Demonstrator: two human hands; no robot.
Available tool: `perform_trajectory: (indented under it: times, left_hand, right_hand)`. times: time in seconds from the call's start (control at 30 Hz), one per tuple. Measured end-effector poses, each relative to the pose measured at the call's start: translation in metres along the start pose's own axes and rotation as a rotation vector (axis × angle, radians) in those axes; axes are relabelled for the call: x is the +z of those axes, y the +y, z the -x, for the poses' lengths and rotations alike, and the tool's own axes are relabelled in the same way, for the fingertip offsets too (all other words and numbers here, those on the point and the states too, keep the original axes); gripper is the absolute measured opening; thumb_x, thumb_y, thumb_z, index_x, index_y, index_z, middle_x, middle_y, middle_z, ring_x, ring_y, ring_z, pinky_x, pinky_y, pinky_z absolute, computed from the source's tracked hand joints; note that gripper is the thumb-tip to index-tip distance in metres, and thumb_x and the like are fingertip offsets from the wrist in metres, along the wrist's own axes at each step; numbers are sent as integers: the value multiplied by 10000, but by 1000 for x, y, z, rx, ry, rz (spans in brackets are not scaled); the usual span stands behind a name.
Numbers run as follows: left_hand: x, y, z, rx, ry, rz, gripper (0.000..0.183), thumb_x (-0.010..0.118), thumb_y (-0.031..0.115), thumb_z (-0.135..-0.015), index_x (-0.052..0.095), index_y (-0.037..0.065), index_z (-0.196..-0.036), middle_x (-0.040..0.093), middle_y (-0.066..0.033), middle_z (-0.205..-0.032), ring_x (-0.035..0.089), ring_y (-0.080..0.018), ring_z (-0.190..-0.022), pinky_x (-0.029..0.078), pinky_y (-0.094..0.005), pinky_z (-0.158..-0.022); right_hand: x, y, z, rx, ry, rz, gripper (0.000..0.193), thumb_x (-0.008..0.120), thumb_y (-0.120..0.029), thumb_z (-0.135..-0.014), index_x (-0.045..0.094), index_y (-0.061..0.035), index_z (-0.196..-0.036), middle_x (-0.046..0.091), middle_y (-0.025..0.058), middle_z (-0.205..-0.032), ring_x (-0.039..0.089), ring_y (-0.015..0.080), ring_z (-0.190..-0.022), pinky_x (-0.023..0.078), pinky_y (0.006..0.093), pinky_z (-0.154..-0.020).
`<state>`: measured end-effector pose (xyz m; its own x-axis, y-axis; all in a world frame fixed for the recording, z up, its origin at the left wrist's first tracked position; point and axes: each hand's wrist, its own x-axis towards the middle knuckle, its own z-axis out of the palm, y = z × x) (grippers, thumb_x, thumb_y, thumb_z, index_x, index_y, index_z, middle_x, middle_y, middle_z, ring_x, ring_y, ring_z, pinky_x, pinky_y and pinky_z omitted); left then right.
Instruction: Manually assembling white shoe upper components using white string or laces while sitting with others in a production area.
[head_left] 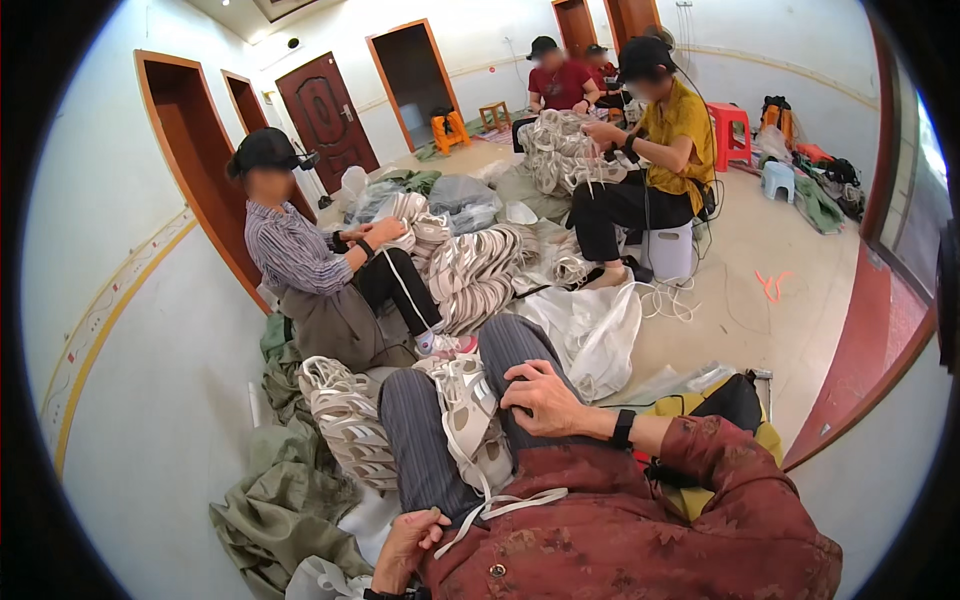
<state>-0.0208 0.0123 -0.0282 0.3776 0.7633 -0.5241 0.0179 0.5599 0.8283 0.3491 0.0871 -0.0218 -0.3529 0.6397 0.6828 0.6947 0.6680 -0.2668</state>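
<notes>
A white and beige shoe upper (462,400) stands between my knees, with a pale shoelace (525,500) trailing from it across my lap. On my right knee rests my right hand (548,402), its fingers bent and a little apart, with nothing visible in them. My left hand (410,540) is low by my left thigh, close to the lace's hanging end. Its fingers are curled together, and whether they pinch anything is hidden. Beside my left leg leans a stack of similar shoe uppers (350,425).
A person in a striped shirt (290,235) handles laces at front left, beside a large pile of shoe uppers (475,270). Another in yellow (675,130) works further back. White plastic sheeting (590,335) lies ahead; green cloth (285,500) is bunched at left.
</notes>
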Motion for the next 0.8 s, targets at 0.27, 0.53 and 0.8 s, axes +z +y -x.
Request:
perform_trajectory:
  times: [0.27,0.53,0.8]
  left_hand:
    - [35,10,2,-34,44,-266,219,653,216,-972,747,26,-916,653,30,-695,537,-35,-566,380,-168,-523]
    - [31,3,-7,-30,36,-261,196,674,205,-960,746,38,-888,655,43,-707,523,-21,-563,367,-164,-519]
    - [33,10,-4,-17,20,-231,204,679,208,-970,740,30,-890,655,29,-693,541,-29,-555,391,-162,-505]
  right_hand:
    - [0,-1,-1,-2,47,-53,155,647,-79,-738,733,-63,-865,708,56,-931,581,270,-1148,391,438,-1052]
    - [1,-1,-1,-24,51,-69,147,650,-73,-741,729,-50,-864,707,62,-941,581,280,-1145,405,437,-1047]
    - [0,0,-1,-31,49,-59,137,650,-77,-745,725,-50,-857,697,60,-925,579,275,-1143,401,441,-1052]
